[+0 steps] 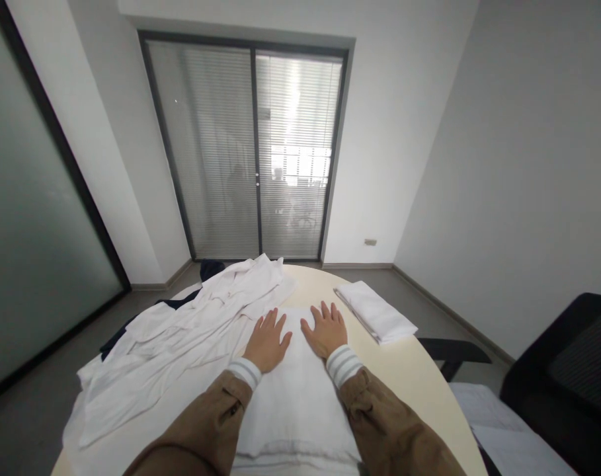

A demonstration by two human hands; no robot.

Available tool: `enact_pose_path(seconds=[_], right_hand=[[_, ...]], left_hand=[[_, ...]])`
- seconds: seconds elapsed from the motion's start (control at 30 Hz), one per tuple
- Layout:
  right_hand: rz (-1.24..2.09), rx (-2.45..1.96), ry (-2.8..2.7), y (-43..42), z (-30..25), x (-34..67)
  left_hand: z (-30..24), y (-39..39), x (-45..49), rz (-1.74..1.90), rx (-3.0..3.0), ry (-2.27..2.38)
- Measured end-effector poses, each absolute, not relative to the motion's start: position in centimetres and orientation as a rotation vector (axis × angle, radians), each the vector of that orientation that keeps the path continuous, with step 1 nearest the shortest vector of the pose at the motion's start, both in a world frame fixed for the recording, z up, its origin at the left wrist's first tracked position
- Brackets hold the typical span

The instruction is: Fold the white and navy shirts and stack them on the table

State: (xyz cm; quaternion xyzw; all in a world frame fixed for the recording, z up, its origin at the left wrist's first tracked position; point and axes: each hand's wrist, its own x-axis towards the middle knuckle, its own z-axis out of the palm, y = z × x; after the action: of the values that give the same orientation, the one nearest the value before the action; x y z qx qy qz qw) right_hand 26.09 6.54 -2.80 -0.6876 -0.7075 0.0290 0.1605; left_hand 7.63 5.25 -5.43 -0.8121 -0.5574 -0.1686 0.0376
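Cloth (pixel 293 403), white, beneath L hand (pixel 266 344) & R hand (pixel 327 332), both flat, fingers spread. Prob. light, soft, creases easily; best hold: far corners, just ahead of hands.

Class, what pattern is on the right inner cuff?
Inner cuff: grey and white stripes, seen in head view.

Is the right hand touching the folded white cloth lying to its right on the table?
Apart. The head view shows a strip of cream tabletop between the right hand and the near edge of the folded white cloth.
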Motion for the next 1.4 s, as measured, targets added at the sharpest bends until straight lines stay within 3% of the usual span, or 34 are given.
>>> enact_pose_path(seconds=[0.17,0.43,0.63,0.7,0.9,1.4], right_hand=[[0.258,-2.053,-1.984,6.6,-2.5,27.5],[0.333,-1.738,-1.983,6.6,-3.3,31.5],[0.614,-1.379,-1.517,8.5,-5.5,33.4],[0.67,-1.35,-1.434,9.3,-5.9,34.4],[0.515,-1.491,-1.717,9.8,-7.0,36.5],[1.01,-1.2,-1.324,8.7,-5.7,35.4]], left_hand=[[-4.2,4.2,7.5,-0.49,-2.494,-1.747],[-4.6,5.0,4.9,-0.91,-2.482,-1.806],[-5.4,7.0,3.9,-1.91,-2.249,-2.11],[-5.5,7.6,3.5,-2.086,-2.162,-2.21],[-5.6,8.4,3.1,-2.112,-2.17,-2.26],[-5.1,7.9,3.1,-2.184,-2.19,-2.314]])
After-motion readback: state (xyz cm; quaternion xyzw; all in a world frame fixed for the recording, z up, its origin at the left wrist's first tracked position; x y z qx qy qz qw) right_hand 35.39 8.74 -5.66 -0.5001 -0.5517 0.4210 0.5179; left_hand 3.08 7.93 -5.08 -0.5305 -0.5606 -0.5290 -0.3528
